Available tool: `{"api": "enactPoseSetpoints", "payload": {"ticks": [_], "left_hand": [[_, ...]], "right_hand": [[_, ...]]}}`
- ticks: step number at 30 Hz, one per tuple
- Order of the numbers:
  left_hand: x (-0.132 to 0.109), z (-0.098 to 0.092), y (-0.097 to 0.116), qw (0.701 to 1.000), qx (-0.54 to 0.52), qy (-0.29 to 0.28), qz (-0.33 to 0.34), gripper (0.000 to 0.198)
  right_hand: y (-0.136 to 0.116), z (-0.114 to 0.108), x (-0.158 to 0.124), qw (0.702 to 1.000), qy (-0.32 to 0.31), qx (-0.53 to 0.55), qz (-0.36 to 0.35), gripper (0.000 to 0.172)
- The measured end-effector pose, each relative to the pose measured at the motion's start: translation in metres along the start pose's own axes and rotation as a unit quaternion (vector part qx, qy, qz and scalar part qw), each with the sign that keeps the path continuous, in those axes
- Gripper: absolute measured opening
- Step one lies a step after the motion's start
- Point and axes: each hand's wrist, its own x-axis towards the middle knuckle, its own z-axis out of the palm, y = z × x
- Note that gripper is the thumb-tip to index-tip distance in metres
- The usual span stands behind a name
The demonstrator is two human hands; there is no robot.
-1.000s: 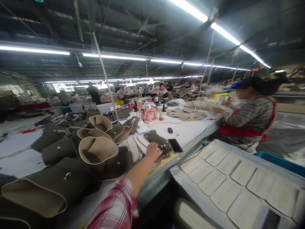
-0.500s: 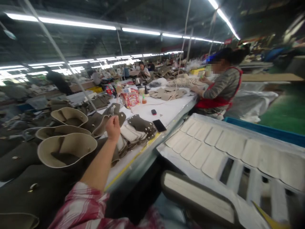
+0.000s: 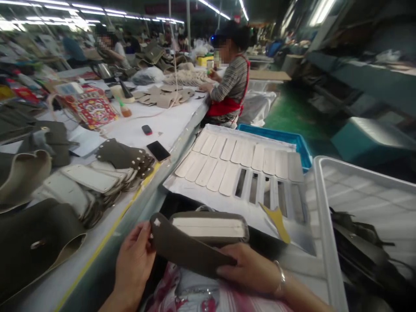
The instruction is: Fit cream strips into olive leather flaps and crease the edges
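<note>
A dark olive leather-like flap (image 3: 188, 249) is stretched slantwise between my two hands, low in the view and close to my body. My left hand (image 3: 134, 255) pinches its rounded left end beside a small pale spot. At the other end, the fingers of my right hand (image 3: 245, 264) are closed on the flap. Just behind it lies a dark rounded piece with a cream panel (image 3: 209, 227), partly covered by the flap. Stacked pale-backed pieces (image 3: 87, 177) and dark pieces with metal studs (image 3: 120, 154) rest on the table to the left.
The white table (image 3: 126, 119) bears a phone (image 3: 158, 151), a small black-and-red object (image 3: 147, 130) and dark bag bodies (image 3: 35, 242). Cream strips (image 3: 208, 173) cover a rack ahead. A white crate (image 3: 328, 242) stands right. Another person (image 3: 229, 82) works farther along the table.
My left hand has come back from the bag pieces on the table to my lap. My right hand has come into view, and both hold the flap. The view has swung right.
</note>
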Motion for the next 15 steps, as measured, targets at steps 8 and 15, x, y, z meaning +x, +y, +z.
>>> {"api": "enactPoseSetpoints", "payload": {"ticks": [8,15], "left_hand": [[0.023,-0.017,-0.039,0.972,0.143,-0.144,-0.121,0.033],[0.036,-0.016,-0.045,0.905,0.367,-0.201,-0.078,0.038]], "right_hand": [[0.062,-0.049,-0.017,0.967,0.102,0.212,0.099,0.02],[0.082,-0.064,-0.005,0.955,0.21,0.163,0.132,0.019]]}}
